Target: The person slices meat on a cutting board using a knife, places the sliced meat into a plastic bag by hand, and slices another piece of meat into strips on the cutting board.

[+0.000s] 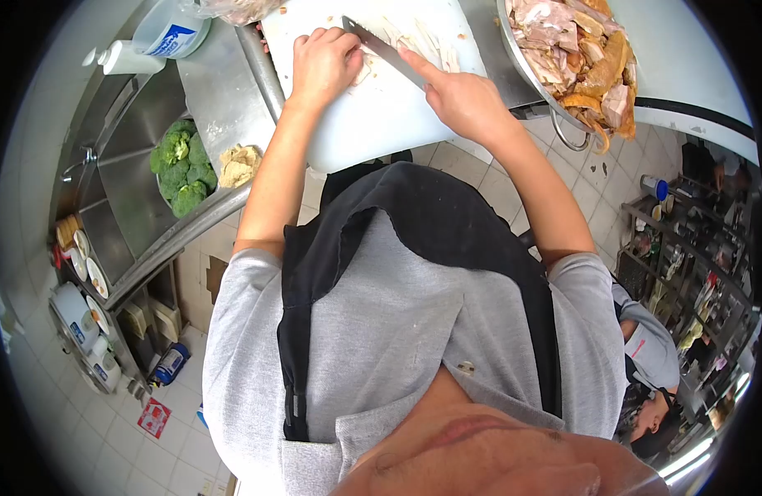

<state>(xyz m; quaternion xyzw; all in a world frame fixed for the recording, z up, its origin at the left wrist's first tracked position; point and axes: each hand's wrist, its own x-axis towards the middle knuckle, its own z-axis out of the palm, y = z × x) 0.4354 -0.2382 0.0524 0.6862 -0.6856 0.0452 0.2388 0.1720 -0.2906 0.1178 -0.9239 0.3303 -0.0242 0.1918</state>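
My right hand [468,103] is closed round the handle of a kitchen knife [386,51], whose broad blade slants across the white cutting board [381,132]. My left hand [323,66] is on the board beside the blade, its fingers curled down. What lies under those fingers is mostly hidden; some small pale pieces show at their edge. Pale strips of cut food [426,41] are spread on the board beyond the knife, on the right side of the blade.
At right, a metal colander [554,103] is heaped with chopped cooked poultry [600,62]. Broccoli [185,165] sits in the steel sink [133,190] at left, near a yellowish lump [238,165]. A plastic tub [170,33] stands behind. Another person [649,347] is by the shelves.
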